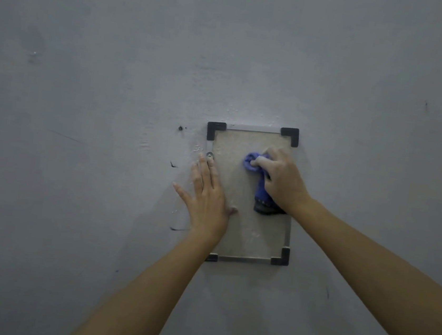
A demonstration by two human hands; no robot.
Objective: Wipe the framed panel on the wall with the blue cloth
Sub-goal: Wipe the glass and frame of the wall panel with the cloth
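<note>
A small framed panel [244,148] hangs on the grey wall, beige inside, with a thin metal frame and black corner pieces. My right hand [281,179] is closed on a bunched blue cloth [253,161] and presses it against the panel's upper right part; a dark end of the cloth hangs below the hand. My left hand [205,196] lies flat with fingers spread over the panel's left edge and the wall beside it, covering most of that edge.
The grey wall [115,72] fills the view. A screw or nail [180,128] sits in the wall left of the panel's top corner, and another small fixing [209,154] is at the left frame edge. Dark scuff marks [173,165] lie left of the panel.
</note>
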